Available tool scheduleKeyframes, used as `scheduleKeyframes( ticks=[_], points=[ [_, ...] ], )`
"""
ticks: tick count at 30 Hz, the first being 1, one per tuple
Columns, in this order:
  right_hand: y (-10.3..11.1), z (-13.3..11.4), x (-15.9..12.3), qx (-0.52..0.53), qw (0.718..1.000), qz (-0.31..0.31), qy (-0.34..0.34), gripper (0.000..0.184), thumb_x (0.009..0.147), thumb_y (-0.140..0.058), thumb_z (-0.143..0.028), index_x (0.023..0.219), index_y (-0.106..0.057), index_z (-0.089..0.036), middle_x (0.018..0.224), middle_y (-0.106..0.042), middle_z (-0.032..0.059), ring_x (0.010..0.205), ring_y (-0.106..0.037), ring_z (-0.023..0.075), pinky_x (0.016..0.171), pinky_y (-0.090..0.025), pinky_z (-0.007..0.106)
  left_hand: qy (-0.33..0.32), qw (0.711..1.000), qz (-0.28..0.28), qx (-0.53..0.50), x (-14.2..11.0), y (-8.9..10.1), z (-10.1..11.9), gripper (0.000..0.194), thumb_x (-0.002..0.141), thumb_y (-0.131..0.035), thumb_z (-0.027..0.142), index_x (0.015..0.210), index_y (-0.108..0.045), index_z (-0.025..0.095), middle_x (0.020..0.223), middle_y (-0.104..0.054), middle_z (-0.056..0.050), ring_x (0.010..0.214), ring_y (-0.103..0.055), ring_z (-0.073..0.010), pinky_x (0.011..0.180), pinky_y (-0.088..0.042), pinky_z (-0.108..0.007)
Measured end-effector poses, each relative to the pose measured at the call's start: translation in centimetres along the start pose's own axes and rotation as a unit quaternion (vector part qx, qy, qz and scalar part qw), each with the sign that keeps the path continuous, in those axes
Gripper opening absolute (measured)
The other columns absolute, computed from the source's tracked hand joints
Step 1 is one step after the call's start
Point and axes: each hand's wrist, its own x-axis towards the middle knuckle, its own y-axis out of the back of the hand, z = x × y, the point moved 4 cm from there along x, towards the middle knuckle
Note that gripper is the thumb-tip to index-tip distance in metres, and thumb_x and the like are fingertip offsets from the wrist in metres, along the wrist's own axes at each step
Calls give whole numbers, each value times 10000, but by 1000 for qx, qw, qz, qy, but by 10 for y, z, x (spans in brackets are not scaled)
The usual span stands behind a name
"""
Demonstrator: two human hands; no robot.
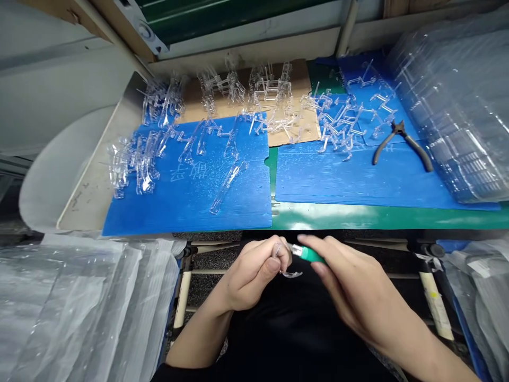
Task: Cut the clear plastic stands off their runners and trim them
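Green-handled tool [311, 255] at lower ctr of frame, gripped btwn thumb and fingers of R hand [353, 271], metal collar toward L hand [251, 276], tip hidden. Clear plastic pc [292, 275] just beside it, clamped btwn L thumb and fingers, curved end out below; can't tell if tool and pc touch. Mid-frame, L of ctr: blue sheet [186, 204] w/ single clear strip [226, 188] at a slant, plus cluster of clear parts [145, 164] at its L edge. Cardboard [191, 99] at upper ctr, w/ more of the same on top. 2nd blue sheet [338, 183] R of ctr, under loose clear pcs [340, 124] and dark-handled pliers [398, 128], handles spread. Clear trays [465, 116], stacked, at upper R. Wrapped stack [71, 307] at lower L.
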Motion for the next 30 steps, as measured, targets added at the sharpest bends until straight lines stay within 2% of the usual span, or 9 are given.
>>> scheduleKeyframes(
  ticks=[3,8,13,19,23,30],
  points=[
    [-1,-5,-4,21,1000,-19,-4,181,1182,-478,-211,1324,-584,-247,957,-684,28,794,-661,183,671,-496,298,-25,1000,5,14,1,0,1,375,1186,-422,410,916,-572,198,776,-574,-40,717,-579,-175,659,-469,-313],
    [1,-12,-4,18,999,-30,-2,151,1198,-454,-242,1295,-569,-260,888,-622,-14,732,-628,159,640,-455,297,-38,999,-2,36,0,1,0,324,1185,-433,401,958,-552,203,785,-573,-31,700,-562,-169,654,-425,-328],
    [2,-15,-5,10,1000,-19,14,149,1210,-436,-271,1297,-557,-264,980,-695,3,794,-707,159,719,-524,301,-20,997,-10,79,-5,3,-2,373,1185,-401,474,951,-532,214,770,-584,-37,703,-570,-190,689,-429,-355],
    [3,-13,-6,39,999,-8,11,126,1198,-466,-273,1269,-570,-283,1099,-774,41,848,-759,190,754,-565,304,-40,998,-11,54,-4,2,-3,343,1187,-413,433,961,-542,209,768,-576,-30,695,-561,-184,683,-416,-345],
    [3,-14,-6,74,997,-18,0,159,1190,-465,-238,1309,-555,-293,1148,-772,45,873,-762,190,754,-565,295,-62,998,-1,23,-1,2,-3,305,1175,-466,406,969,-555,199,778,-555,-21,704,-534,-170,678,-383,-324],
    [-2,-13,-10,106,994,-23,-25,176,1187,-479,-230,1331,-545,-305,1159,-750,26,902,-754,174,782,-560,284,-55,998,0,22,-2,2,-3,282,1175,-470,374,973,-554,198,784,-555,-18,704,-520,-164,680,-371,-323]
  ],
)
